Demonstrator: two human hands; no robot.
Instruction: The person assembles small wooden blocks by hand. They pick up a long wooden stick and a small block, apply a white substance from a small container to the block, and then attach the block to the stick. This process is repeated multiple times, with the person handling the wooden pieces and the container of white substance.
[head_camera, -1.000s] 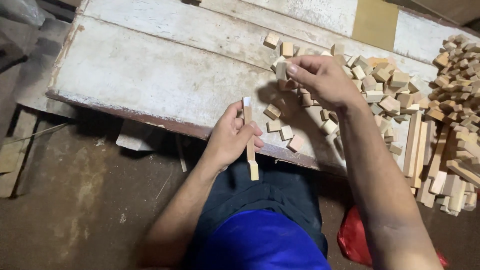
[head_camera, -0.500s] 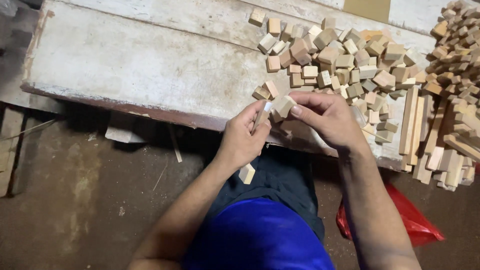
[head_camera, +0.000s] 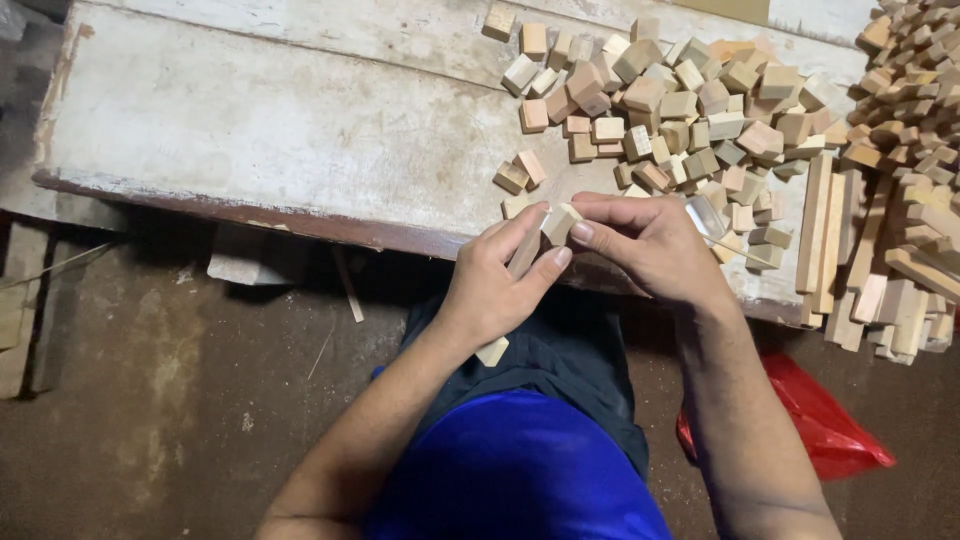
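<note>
Left hand (head_camera: 495, 285) grips stick (head_camera: 492, 350); right hand (head_camera: 650, 245) pinches block (head_camera: 560, 222) against stick top, beside block pile (head_camera: 680, 110).

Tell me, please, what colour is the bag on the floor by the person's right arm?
Red; the bag shows plainly in the head view.

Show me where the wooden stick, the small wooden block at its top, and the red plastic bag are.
wooden stick (head_camera: 492, 351), head view, its lower end below the left hand.
small wooden block (head_camera: 558, 222), head view, its pale top face.
red plastic bag (head_camera: 820, 425), head view, its middle.
</note>
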